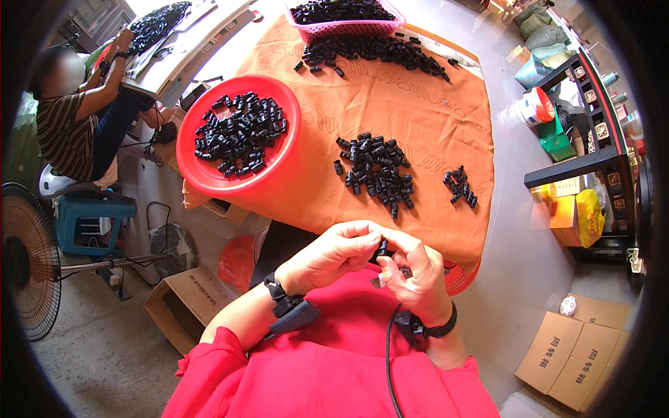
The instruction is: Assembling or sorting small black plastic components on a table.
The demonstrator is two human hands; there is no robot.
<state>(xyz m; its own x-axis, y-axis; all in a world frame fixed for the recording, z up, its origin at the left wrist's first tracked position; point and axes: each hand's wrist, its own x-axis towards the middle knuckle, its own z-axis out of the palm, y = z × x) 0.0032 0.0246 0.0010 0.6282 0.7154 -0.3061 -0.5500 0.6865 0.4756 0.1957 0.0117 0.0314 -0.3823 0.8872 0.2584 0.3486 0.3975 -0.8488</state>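
Observation:
Close in front of my chest, my left hand [341, 251] and my right hand [419, 282] meet at the fingertips. Pinched between them is a small black ribbed plastic part [382, 249], partly hidden by the fingers. Something small and pale shows under my right fingers, too unclear to name. Just beyond my hands a heap of similar black parts [376, 171] lies on the orange cloth [317, 184]. A smaller cluster of black parts [458, 184] sits to its right. On the left a red basin [188, 166] holds many more of them.
A pink basket [348, 29] of black parts stands at the table's far edge, with a long spread of parts [376, 54] before it. Left are a fan [28, 265], a blue stool [90, 223] and a seated person [77, 125]. Cartons [571, 359] and a shelf [578, 167] stand right.

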